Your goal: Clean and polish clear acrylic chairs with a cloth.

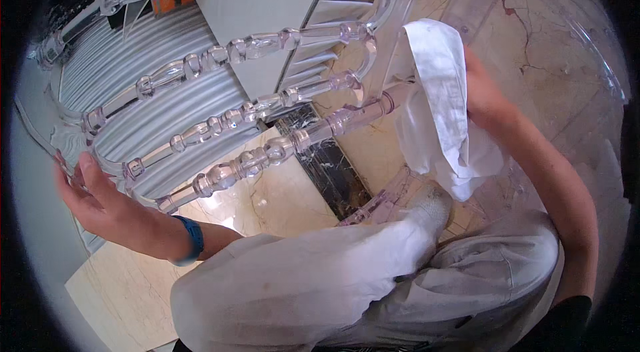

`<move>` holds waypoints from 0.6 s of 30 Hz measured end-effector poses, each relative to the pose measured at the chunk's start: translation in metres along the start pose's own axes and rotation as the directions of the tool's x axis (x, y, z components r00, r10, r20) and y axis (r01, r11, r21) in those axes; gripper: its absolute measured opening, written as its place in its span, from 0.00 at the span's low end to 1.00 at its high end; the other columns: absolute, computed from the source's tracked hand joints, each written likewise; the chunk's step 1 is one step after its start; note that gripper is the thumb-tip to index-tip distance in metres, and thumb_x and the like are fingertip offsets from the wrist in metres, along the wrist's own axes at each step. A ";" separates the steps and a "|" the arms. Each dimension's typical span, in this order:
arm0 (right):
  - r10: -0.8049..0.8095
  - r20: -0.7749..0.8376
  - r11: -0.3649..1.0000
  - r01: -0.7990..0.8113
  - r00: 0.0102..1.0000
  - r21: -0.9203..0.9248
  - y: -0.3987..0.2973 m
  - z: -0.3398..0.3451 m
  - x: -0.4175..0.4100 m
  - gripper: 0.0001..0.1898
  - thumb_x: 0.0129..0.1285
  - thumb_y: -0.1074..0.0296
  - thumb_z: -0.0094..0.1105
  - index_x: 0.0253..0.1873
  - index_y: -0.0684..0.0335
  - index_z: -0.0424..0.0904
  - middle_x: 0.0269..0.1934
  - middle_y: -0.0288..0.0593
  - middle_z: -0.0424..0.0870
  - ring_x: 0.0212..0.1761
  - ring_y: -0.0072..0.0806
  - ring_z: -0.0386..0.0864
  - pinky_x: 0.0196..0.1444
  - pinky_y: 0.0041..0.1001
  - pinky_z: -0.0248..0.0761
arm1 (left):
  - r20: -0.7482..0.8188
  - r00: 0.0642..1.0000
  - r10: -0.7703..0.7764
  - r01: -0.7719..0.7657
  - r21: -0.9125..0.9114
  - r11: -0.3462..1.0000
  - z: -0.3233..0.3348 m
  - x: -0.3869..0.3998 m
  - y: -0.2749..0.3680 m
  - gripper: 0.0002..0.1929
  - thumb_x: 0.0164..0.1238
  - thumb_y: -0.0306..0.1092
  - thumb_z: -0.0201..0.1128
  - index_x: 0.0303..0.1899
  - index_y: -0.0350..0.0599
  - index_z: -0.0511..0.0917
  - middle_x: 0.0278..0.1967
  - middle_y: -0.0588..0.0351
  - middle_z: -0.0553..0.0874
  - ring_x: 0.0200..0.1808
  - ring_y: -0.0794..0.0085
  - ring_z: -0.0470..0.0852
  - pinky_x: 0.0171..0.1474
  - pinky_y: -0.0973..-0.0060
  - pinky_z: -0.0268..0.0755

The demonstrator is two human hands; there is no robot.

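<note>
A clear plastic chair [262, 44] with turned, beaded spindles lies tilted across the space before me. My left hand [112, 209], with a dark blue band at the wrist, grips the rail at the chair's left end. Its thumb points up, and its fingertips wrap partly out of sight behind the rail. Near the other end of the spindles, my right hand [481, 89] holds a white cloth [440, 87]. The cloth drapes over the chair's clear frame and hides most of the fingers.
My bent legs in pale trousers [300, 282] fill the near side, one socked foot [432, 202] below the cloth. Beyond the spindles are a ribbed grey panel [150, 67] and a smooth white panel [245, 7]. A black marble strip [332, 172] crosses the beige marble floor [125, 297].
</note>
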State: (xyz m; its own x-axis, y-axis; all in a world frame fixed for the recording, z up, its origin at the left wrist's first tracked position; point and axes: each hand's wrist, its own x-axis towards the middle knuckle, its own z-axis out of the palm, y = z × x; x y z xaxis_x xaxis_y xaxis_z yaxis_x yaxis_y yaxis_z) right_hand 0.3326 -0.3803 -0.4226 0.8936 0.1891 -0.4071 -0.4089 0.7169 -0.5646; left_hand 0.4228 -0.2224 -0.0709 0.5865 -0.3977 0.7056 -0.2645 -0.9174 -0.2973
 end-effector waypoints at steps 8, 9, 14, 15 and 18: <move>0.047 0.025 0.992 -0.044 0.999 -0.117 0.002 -0.003 -0.003 0.25 0.64 0.66 0.62 0.65 0.63 0.69 0.53 0.35 0.78 0.52 0.19 0.73 0.56 0.24 0.67 | 0.016 0.999 0.028 -0.028 -0.003 1.000 0.001 0.000 0.000 0.24 0.66 0.42 0.63 0.58 0.37 0.74 0.38 0.55 0.81 0.35 0.77 0.73 0.37 0.80 0.63; 0.028 0.060 0.992 -0.020 0.998 -0.127 -0.002 -0.001 -0.007 0.26 0.64 0.65 0.63 0.65 0.63 0.69 0.53 0.35 0.78 0.53 0.19 0.73 0.57 0.24 0.67 | 0.005 1.000 0.027 -0.027 -0.011 1.000 0.001 -0.001 0.001 0.24 0.66 0.42 0.63 0.58 0.36 0.75 0.37 0.56 0.80 0.35 0.77 0.73 0.37 0.81 0.63; -0.017 -0.062 0.999 0.020 0.998 0.038 0.007 0.003 -0.008 0.24 0.66 0.64 0.60 0.64 0.64 0.70 0.53 0.39 0.79 0.52 0.23 0.76 0.55 0.26 0.69 | 0.011 1.000 0.027 -0.027 -0.041 0.999 0.000 0.000 -0.001 0.25 0.66 0.43 0.63 0.58 0.35 0.75 0.37 0.55 0.80 0.34 0.77 0.72 0.36 0.81 0.63; -0.039 -0.073 0.995 0.045 0.997 0.092 0.008 0.002 -0.009 0.23 0.67 0.65 0.59 0.65 0.63 0.70 0.54 0.38 0.79 0.51 0.22 0.76 0.55 0.25 0.69 | 0.010 1.000 0.030 -0.030 -0.029 0.999 0.001 -0.001 -0.001 0.25 0.66 0.42 0.63 0.58 0.35 0.74 0.38 0.54 0.80 0.36 0.77 0.73 0.37 0.81 0.64; -0.055 -0.049 0.998 0.056 0.997 0.026 0.008 -0.004 -0.007 0.22 0.68 0.66 0.58 0.65 0.62 0.71 0.54 0.37 0.79 0.52 0.21 0.76 0.54 0.24 0.69 | 0.007 1.000 0.020 -0.020 -0.019 1.000 0.002 -0.002 0.000 0.25 0.65 0.42 0.64 0.58 0.34 0.74 0.40 0.51 0.81 0.39 0.74 0.76 0.39 0.80 0.66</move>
State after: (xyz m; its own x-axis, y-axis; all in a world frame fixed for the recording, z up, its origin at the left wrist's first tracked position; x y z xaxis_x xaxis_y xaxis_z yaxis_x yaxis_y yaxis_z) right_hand 0.3223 -0.3781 -0.4272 0.9045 0.1165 -0.4102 -0.3532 0.7437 -0.5676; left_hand 0.4230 -0.2215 -0.0732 0.5863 -0.4160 0.6951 -0.2907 -0.9090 -0.2987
